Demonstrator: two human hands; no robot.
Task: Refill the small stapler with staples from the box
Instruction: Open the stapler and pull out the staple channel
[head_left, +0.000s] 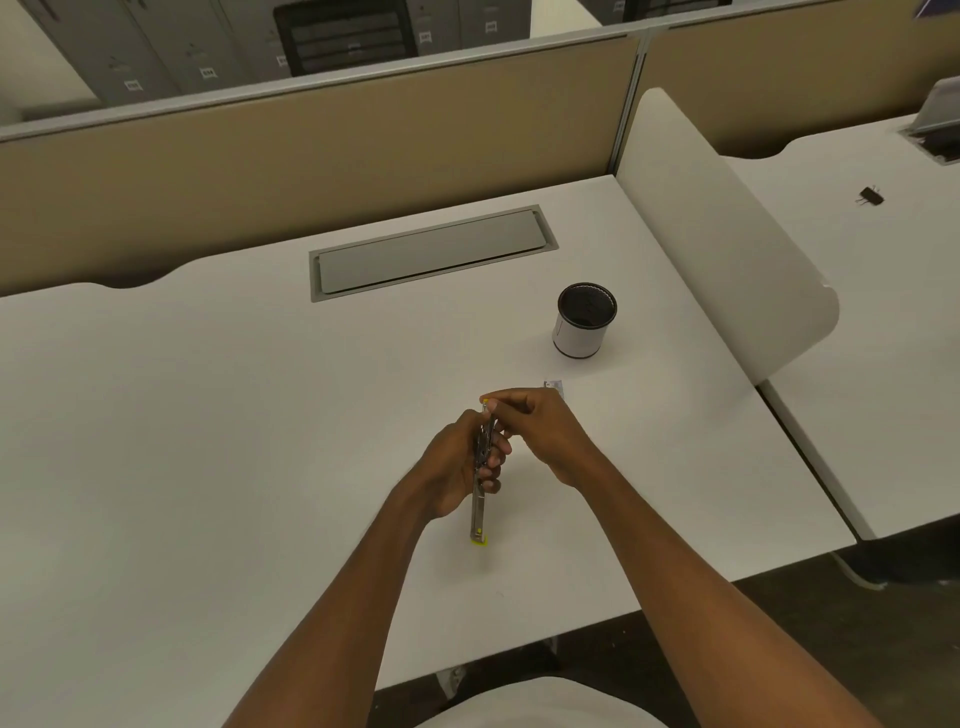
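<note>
Seemingly the refill is under way in the head view: the stapler (480, 486) is held opened above the bench (218, 415) by the left hand (457, 467), fingers wrapped around it, while the right hand (540, 431) is pinched at its far tip; whether staples are held cannot be told. The box (554, 385) is glimpsed just beyond the right fingers.

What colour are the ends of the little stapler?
Yellow on both ends of the stapler, with silver metal between; the head view shows it.
</note>
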